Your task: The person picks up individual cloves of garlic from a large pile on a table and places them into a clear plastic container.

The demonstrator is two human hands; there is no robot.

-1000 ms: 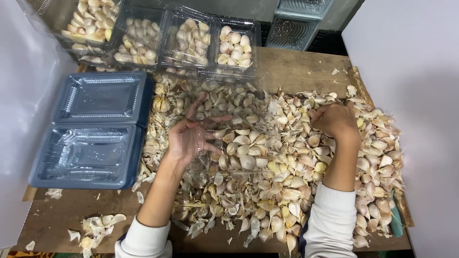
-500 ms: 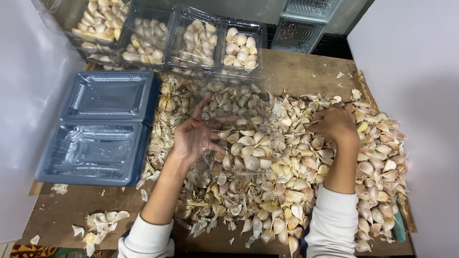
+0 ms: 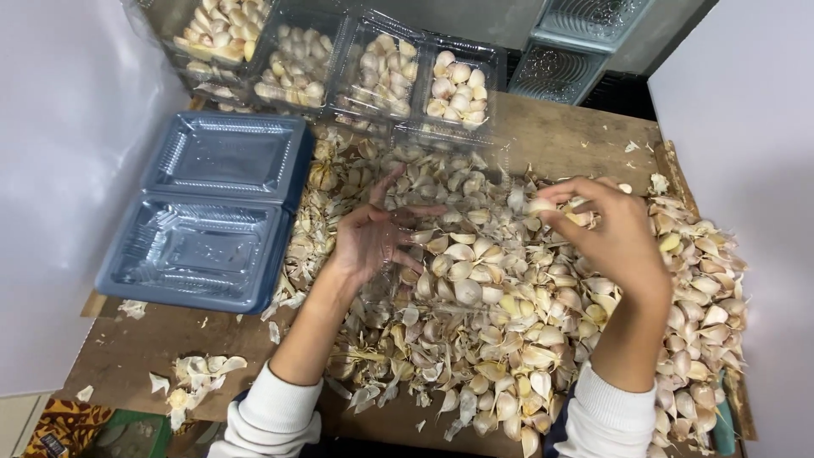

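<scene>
Pinching a garlic clove (image 3: 541,205) in right hand (image 3: 612,237) fingertips, raised above the garlic pile (image 3: 509,297). Left hand (image 3: 373,237) splayed flat, grasping nothing, on cloves. Blue tray stack (image 3: 208,212) at nine o'clock; filled clear boxes (image 3: 373,68) at twelve.

Empty blue trays (image 3: 212,212) are stacked at the surface's (image 3: 577,136) left edge; filled clear boxes (image 3: 373,72) are lined along its far edge.

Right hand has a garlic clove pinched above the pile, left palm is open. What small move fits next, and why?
Probably carry the clove in the right hand across to the open left hand, which lies palm up on the garlic pile, seemingly ready to receive it.
</scene>
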